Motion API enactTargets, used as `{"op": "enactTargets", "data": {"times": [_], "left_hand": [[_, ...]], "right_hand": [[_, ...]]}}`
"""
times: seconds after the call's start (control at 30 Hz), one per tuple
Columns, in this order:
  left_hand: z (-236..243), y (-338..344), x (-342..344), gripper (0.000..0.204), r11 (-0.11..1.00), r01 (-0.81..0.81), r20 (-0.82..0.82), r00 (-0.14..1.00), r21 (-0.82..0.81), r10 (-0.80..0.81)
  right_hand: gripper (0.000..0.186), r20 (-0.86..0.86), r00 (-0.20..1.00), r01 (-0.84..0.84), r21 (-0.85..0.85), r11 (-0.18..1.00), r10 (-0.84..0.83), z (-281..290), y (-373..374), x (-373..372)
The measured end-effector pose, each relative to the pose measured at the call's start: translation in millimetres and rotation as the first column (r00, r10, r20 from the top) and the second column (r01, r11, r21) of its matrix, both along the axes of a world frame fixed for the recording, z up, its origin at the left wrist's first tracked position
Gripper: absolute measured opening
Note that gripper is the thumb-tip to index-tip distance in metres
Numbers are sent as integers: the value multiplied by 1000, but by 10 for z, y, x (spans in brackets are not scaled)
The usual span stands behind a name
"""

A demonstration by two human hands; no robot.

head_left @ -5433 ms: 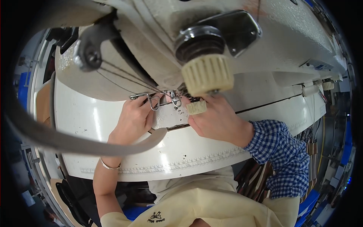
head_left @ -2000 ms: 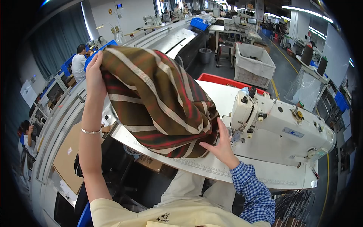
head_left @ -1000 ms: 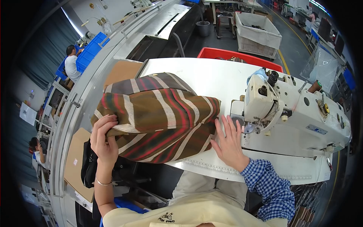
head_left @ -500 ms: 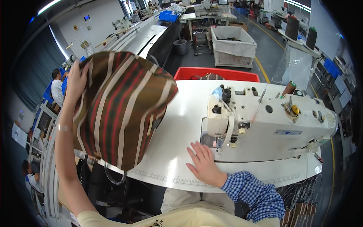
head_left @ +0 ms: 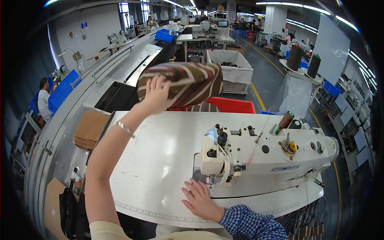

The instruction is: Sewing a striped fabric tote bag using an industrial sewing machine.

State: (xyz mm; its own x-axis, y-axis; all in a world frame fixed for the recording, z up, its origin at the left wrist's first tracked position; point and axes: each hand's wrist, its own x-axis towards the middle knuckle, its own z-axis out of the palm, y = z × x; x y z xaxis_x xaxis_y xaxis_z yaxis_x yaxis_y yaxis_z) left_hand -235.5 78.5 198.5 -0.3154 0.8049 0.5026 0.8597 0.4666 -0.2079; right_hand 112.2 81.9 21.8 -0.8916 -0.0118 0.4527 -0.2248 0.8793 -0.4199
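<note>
A brown bag with red, green and cream stripes (head_left: 196, 82) is held up past the far edge of the white sewing table (head_left: 144, 168). My left hand (head_left: 157, 96) reaches far forward and grips its near side, the thumb hidden from sight. The bag hangs above a red bin (head_left: 236, 105), in which another striped piece (head_left: 205, 107) shows. With fingers spread, my right hand (head_left: 201, 200) lies flat on the tabletop, beside the needle area of the white sewing machine (head_left: 260, 160), holding nothing.
To the left of the table, brown folded pieces (head_left: 91, 129) lie on a metal surface. A white cart (head_left: 230, 66) stands beyond the red bin. Thread cones (head_left: 295, 57) rise at the back right. A person (head_left: 44, 100) sits at far left.
My left hand has carried the striped bag from above the table's left side forward and right, to over the red bin. My right hand stays spread beside the machine. The view has tilted up.
</note>
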Motion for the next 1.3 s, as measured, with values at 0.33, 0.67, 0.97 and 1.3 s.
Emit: {"op": "enactTargets", "data": {"times": [0.33,0.67,0.97,1.3], "left_hand": [[-908,-2439,2090,26,340,805,765,202,-485,612],[-1718,-2807,2530,27,84,878,595,245,-470,765],[-2084,-2288,2511,32,-66,790,499,447,-610,742],[-2089,-2278,2716,39,330,566,536,244,-755,808]], "right_hand": [[36,-38,997,-69,-40,997,67,30,-151,297],[35,-72,994,85,71,994,-80,-180,-226,965],[34,-264,924,283,-16,959,-277,-536,-517,1394],[44,31,6,979,202,12,-999,-538,697,4496]]}}
